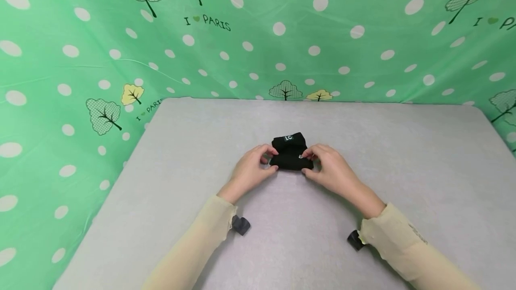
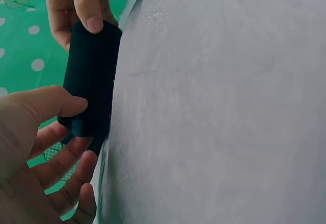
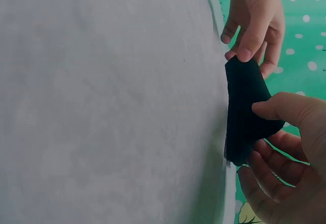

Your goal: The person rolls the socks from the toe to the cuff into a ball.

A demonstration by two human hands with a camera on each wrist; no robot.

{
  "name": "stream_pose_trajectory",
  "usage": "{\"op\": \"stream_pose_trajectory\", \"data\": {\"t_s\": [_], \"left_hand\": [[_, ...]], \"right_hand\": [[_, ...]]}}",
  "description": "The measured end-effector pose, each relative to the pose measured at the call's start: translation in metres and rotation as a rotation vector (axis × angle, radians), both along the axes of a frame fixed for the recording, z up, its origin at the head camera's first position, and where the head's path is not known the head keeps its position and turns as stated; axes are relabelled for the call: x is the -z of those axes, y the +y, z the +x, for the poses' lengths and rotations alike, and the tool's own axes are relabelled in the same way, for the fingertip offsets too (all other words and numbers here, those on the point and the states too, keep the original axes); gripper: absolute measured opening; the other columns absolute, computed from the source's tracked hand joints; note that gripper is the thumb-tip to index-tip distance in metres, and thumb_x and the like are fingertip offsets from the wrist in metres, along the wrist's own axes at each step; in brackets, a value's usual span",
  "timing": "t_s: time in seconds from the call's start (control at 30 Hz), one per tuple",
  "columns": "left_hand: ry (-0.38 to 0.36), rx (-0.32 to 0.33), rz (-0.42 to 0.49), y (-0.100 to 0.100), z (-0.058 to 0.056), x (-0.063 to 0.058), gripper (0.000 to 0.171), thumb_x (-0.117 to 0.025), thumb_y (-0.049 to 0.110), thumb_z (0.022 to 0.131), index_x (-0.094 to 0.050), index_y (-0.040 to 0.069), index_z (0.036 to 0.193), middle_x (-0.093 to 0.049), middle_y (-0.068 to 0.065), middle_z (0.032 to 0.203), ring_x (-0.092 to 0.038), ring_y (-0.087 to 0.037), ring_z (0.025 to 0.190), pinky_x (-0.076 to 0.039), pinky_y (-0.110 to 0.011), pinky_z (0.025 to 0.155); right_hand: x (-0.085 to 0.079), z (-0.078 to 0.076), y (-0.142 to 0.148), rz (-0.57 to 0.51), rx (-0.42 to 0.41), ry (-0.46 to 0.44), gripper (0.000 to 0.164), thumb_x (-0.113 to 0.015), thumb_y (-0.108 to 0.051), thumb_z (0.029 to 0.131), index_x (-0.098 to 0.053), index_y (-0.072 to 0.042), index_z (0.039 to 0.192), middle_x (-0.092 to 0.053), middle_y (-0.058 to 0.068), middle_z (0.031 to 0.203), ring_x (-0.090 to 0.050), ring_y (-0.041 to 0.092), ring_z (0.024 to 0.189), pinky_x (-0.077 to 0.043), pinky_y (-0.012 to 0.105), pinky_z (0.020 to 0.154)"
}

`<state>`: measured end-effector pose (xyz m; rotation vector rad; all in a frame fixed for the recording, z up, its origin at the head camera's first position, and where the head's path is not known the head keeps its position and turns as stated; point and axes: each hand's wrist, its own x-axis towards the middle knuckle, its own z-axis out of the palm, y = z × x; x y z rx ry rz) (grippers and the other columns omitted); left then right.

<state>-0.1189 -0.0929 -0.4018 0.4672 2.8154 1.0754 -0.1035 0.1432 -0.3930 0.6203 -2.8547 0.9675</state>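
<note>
A black piece of folded, rolled fabric point(image 1: 289, 161) lies on the table near its middle. Its far flap carries a small light label with letters, and a small white mark shows near the right hand. From the left side, my left hand point(image 1: 253, 168) pinches one end of the roll, thumb at the near edge and fingers over the far side. My right hand point(image 1: 333, 170) pinches the opposite end the same way. In the left wrist view, the fabric point(image 2: 92, 76) stretches as a thick roll between both hands. The right wrist view shows its end point(image 3: 247, 107) widening beside the right thumb.
A grey table point(image 1: 193, 147) with rounded far corners spreads beneath both hands. Green curtain point(image 1: 250, 21) with white dots and trees hangs behind and to the left. Dark wrist devices sit at the left cuff point(image 1: 241, 225) and the right cuff point(image 1: 355, 240).
</note>
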Motion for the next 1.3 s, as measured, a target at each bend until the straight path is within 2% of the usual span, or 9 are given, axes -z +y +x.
{"op": "stream_pose_trajectory", "data": {"t_s": [0.23, 0.4, 0.6, 0.77, 0.9, 1.07, 1.2, 1.3], "left_hand": [[-0.008, -0.001, -0.006, -0.004, 0.002, -0.001, 0.029, -0.077, 0.020, 0.086, -0.067, 0.020, 0.113, -0.070, 0.002, 0.108, -0.062, -0.011, 0.084, -0.050, -0.031, 0.079], [-0.003, -0.015, -0.018, -0.004, 0.002, 0.000, 0.025, -0.073, 0.021, 0.087, -0.068, 0.019, 0.112, -0.070, 0.002, 0.105, -0.060, -0.010, 0.080, -0.049, -0.029, 0.075], [-0.006, -0.052, -0.056, 0.001, -0.001, 0.000, 0.023, -0.068, 0.024, 0.090, -0.068, 0.016, 0.112, -0.071, 0.001, 0.102, -0.061, -0.011, 0.079, -0.048, -0.027, 0.073], [-0.035, -0.103, -0.083, 0.007, -0.004, -0.001, 0.025, -0.066, 0.028, 0.091, -0.069, 0.014, 0.112, -0.072, 0.001, 0.103, -0.064, -0.012, 0.084, -0.051, -0.030, 0.077], [-0.048, -0.147, -0.087, 0.010, -0.006, -0.002, 0.024, -0.065, 0.029, 0.090, -0.070, 0.014, 0.109, -0.073, 0.002, 0.100, -0.064, -0.013, 0.085, -0.052, -0.031, 0.079], [-0.051, -0.194, -0.110, 0.013, -0.010, -0.004, 0.020, -0.064, 0.032, 0.089, -0.071, 0.016, 0.100, -0.070, 0.004, 0.089, -0.061, -0.013, 0.079, -0.049, -0.028, 0.071], [-0.076, -0.215, -0.123, 0.014, -0.013, -0.005, 0.020, -0.064, 0.033, 0.090, -0.071, 0.016, 0.098, -0.070, 0.004, 0.087, -0.060, -0.013, 0.077, -0.045, -0.025, 0.067], [-0.071, -0.204, -0.104, 0.013, -0.013, -0.005, 0.021, -0.065, 0.032, 0.092, -0.070, 0.015, 0.103, -0.071, 0.003, 0.094, -0.063, -0.014, 0.081, -0.049, -0.028, 0.071]], "right_hand": [[0.000, 0.002, 0.001, -0.052, -0.023, -0.035, 0.026, -0.080, -0.012, 0.082, -0.070, -0.006, 0.106, -0.070, 0.006, 0.098, -0.064, 0.021, 0.087, -0.056, 0.038, 0.077], [0.000, 0.001, 0.002, -0.091, -0.019, -0.108, 0.022, -0.076, -0.014, 0.086, -0.071, -0.006, 0.106, -0.071, 0.005, 0.094, -0.063, 0.017, 0.084, -0.056, 0.036, 0.075], [0.000, -0.005, 0.001, -0.114, 0.036, -0.236, 0.025, -0.071, -0.018, 0.091, -0.070, -0.002, 0.110, -0.069, 0.006, 0.088, -0.059, 0.014, 0.077, -0.050, 0.025, 0.069], [0.000, -0.011, 0.001, -0.136, 0.078, -0.304, 0.028, -0.067, -0.021, 0.094, -0.068, 0.000, 0.112, -0.069, 0.010, 0.092, -0.059, 0.016, 0.079, -0.048, 0.026, 0.071], [-0.001, -0.015, 0.001, -0.168, 0.108, -0.322, 0.027, -0.066, -0.021, 0.095, -0.063, -0.004, 0.116, -0.070, 0.012, 0.096, -0.061, 0.017, 0.080, -0.048, 0.029, 0.073], [-0.002, -0.018, -0.001, -0.194, 0.126, -0.313, 0.026, -0.064, -0.022, 0.097, -0.056, -0.011, 0.119, -0.070, 0.013, 0.097, -0.061, 0.018, 0.078, -0.048, 0.031, 0.071], [-0.001, -0.021, -0.003, -0.193, 0.131, -0.292, 0.024, -0.063, -0.021, 0.098, -0.057, -0.010, 0.119, -0.070, 0.013, 0.096, -0.061, 0.018, 0.079, -0.046, 0.030, 0.071], [0.000, -0.021, -0.003, -0.211, 0.128, -0.289, 0.024, -0.063, -0.019, 0.098, -0.057, -0.008, 0.118, -0.069, 0.013, 0.093, -0.059, 0.017, 0.075, -0.045, 0.030, 0.070]]}}
